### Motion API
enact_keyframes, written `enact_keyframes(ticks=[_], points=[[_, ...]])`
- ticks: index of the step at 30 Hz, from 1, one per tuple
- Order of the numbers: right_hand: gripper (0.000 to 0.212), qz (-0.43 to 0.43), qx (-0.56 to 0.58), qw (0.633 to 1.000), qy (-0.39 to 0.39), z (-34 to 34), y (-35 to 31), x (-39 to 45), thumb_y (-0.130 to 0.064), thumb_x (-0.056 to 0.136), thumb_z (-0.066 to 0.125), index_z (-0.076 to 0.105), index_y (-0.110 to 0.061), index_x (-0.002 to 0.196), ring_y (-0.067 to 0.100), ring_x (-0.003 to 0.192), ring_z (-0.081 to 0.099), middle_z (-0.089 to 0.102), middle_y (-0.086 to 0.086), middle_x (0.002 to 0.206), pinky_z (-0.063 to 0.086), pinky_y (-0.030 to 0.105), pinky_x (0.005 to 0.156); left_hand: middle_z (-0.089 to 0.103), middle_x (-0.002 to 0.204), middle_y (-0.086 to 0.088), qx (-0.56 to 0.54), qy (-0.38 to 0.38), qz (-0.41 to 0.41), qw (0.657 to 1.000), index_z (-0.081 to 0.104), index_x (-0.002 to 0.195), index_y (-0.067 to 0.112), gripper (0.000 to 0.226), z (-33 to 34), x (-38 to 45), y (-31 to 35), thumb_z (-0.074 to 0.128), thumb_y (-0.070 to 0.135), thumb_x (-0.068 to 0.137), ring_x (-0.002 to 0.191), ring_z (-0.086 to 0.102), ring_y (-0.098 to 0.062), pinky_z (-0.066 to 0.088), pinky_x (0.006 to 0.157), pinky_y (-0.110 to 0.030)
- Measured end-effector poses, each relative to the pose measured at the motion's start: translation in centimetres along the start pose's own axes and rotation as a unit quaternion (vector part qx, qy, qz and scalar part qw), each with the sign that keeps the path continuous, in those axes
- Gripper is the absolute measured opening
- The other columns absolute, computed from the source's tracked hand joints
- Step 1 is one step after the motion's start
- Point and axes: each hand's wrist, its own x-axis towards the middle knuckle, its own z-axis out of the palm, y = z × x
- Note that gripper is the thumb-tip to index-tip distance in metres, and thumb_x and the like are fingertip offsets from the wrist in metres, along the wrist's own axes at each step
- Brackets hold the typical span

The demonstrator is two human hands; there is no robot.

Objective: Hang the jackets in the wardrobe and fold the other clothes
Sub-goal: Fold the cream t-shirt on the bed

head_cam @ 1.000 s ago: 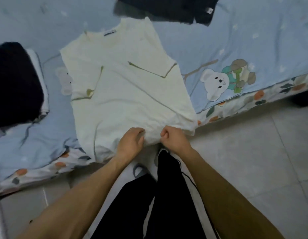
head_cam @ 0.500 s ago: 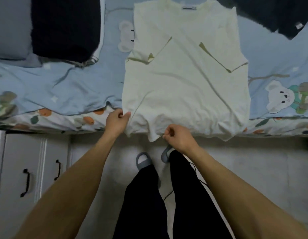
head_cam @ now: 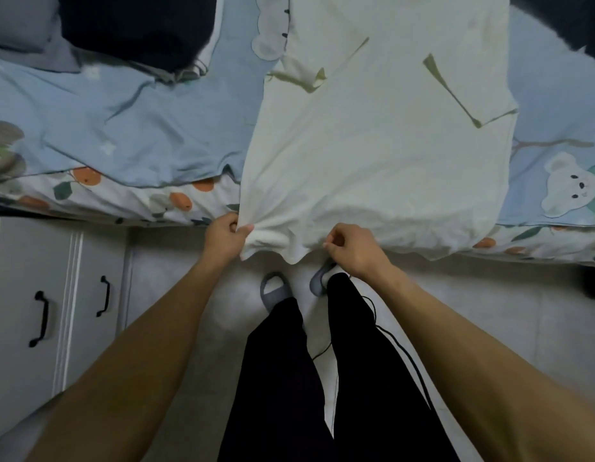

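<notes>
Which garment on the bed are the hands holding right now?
The cream T-shirt, spread flat on the bed. Both the left hand and right hand grip its hem. The dark garments at upper left and upper right lie untouched.

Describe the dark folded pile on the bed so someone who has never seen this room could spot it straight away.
Start at the bed with its light blue cover. At its far left, beside a grey pillow, sits the dark pile, resting on a white striped layer. It is nearly black and compact, unlike the cream T-shirt spread flat to its right, whose hem both hands grip.
</notes>
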Motion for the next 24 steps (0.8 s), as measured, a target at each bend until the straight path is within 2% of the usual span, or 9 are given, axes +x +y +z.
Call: enact_keyframes(ticks=[2, 4, 7, 10, 13, 15, 17, 20, 24], points=[[0.007, 0.000, -0.005, 1.000, -0.011, 0.7, 0.2, 0.3, -0.020, 0.090, 0.062, 0.063, -0.014, 0.086, 0.016, 0.077, 0.054, 0.059, -0.004, 0.078, 0.036, 0.025, 0.066, 0.070, 0.096, -0.022, -0.001, 0.017, -0.008, 1.000, 0.069, 0.101, -0.001, 0.018, 0.0, -0.2, -1.3, 0.065, 0.014, 0.091, 0.081, 0.059, -0.024, 0.042, 0.071, -0.029], [0.007, -0.003, -0.012, 1.000, -0.019, 1.1, 0.3, 0.3, -0.020, 0.090, 0.063, 0.064, -0.013, 0.088, 0.017, 0.078, 0.055, 0.062, -0.001, 0.081, 0.037, 0.026, 0.067, 0.069, 0.090, -0.017, -0.001, 0.032, -0.011, 0.999, 0.068, 0.096, 0.003, 0.010, 0.2, -1.0, -2.0, 0.062, 0.008, 0.090, 0.078, 0.057, -0.020, 0.038, 0.065, -0.024], [0.009, -0.008, -0.009, 1.000, -0.022, 0.7, -0.4, -0.2, -0.018, 0.089, 0.064, 0.066, -0.010, 0.090, 0.020, 0.080, 0.058, 0.065, 0.004, 0.085, 0.042, 0.028, 0.070, 0.068, 0.089, -0.009, -0.006, 0.064, -0.008, 0.998, 0.069, 0.095, 0.004, 0.009, -0.4, -2.7, -1.8, 0.063, 0.006, 0.088, 0.081, 0.059, -0.018, 0.040, 0.070, -0.023], [0.007, -0.008, 0.021, 1.000, 0.005, -1.5, -1.8, -1.4, -0.017, 0.089, 0.063, 0.067, -0.011, 0.090, 0.018, 0.079, 0.059, 0.064, 0.000, 0.082, 0.041, 0.025, 0.070, 0.067, 0.088, -0.005, -0.049, 0.091, 0.024, 0.994, 0.069, 0.095, 0.004, 0.008, -1.5, -4.7, 0.6, 0.067, 0.009, 0.089, 0.079, 0.059, -0.014, 0.043, 0.073, -0.018], [0.003, -0.016, 0.040, 0.999, 0.028, -4.6, -3.4, -3.5, -0.016, 0.087, 0.064, 0.066, -0.015, 0.085, 0.012, 0.075, 0.057, 0.063, -0.006, 0.077, 0.039, 0.016, 0.064, 0.067, 0.085, -0.004, -0.086, 0.074, 0.034, 0.993, 0.068, 0.093, 0.010, 0.005, -3.0, -7.0, 3.7, 0.068, 0.012, 0.088, 0.073, 0.059, -0.006, 0.046, 0.071, -0.015], [0.006, -0.016, 0.070, 0.996, 0.048, -6.1, -4.0, -4.5, -0.015, 0.086, 0.065, 0.065, -0.018, 0.081, 0.006, 0.070, 0.055, 0.062, -0.011, 0.074, 0.036, 0.008, 0.060, 0.068, 0.083, -0.006, -0.102, 0.059, 0.019, 0.993, 0.068, 0.092, 0.010, 0.005, -3.5, -7.9, 5.1, 0.068, 0.012, 0.088, 0.074, 0.061, -0.009, 0.048, 0.075, -0.022], [0.005, -0.001, 0.100, 0.992, 0.080, -8.7, -3.9, -5.7, -0.016, 0.086, 0.065, 0.065, -0.018, 0.081, 0.005, 0.072, 0.057, 0.063, -0.012, 0.075, 0.039, 0.012, 0.062, 0.068, 0.084, -0.010, -0.126, 0.046, 0.005, 0.991, 0.069, 0.092, 0.009, 0.005, -4.0, -8.4, 7.6, 0.067, 0.010, 0.087, 0.077, 0.062, -0.016, 0.049, 0.078, -0.028], [0.004, 0.018, 0.106, 0.990, 0.088, -11.2, -3.3, -6.4, -0.016, 0.087, 0.064, 0.067, -0.014, 0.085, 0.012, 0.077, 0.059, 0.063, -0.010, 0.076, 0.041, 0.022, 0.069, 0.068, 0.085, -0.009, -0.119, 0.037, 0.003, 0.992, 0.068, 0.091, 0.012, 0.004, -4.3, -8.5, 10.6, 0.065, 0.010, 0.088, 0.078, 0.062, -0.018, 0.050, 0.079, -0.028], [0.007, 0.020, 0.134, 0.985, 0.103, -14.9, -3.6, -7.2, -0.016, 0.086, 0.062, 0.068, -0.013, 0.085, 0.012, 0.076, 0.061, 0.066, -0.008, 0.077, 0.042, 0.017, 0.065, 0.069, 0.085, -0.007, -0.110, 0.021, 0.005, 0.994, 0.066, 0.090, 0.014, 0.004, -5.3, -9.1, 15.4, 0.062, 0.012, 0.091, 0.075, 0.065, -0.016, 0.048, 0.069, -0.024]])
